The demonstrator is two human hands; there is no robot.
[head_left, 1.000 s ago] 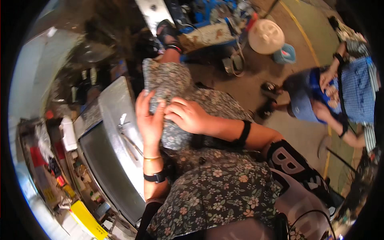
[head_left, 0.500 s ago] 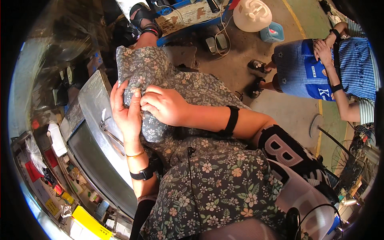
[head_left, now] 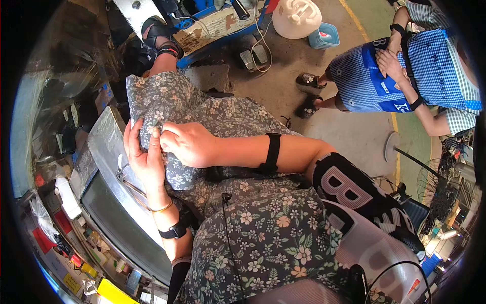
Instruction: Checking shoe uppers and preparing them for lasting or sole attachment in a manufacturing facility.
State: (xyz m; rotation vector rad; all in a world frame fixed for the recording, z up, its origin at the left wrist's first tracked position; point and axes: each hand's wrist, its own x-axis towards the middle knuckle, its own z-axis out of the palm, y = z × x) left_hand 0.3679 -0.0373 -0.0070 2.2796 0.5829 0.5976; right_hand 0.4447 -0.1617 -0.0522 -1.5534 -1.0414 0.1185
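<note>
The view has shifted, but the left hand (head_left: 146, 163) and right hand (head_left: 191, 145) still meet over floral clothing (head_left: 164, 93), their fingers' grip impossible to tell, so the handwork seems unchanged.

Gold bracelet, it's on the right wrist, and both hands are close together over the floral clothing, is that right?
Not quite: the gold bracelet is on the left wrist, as the head view shows. The rest holds: the left hand and right hand are close together over the floral clothing.
</note>
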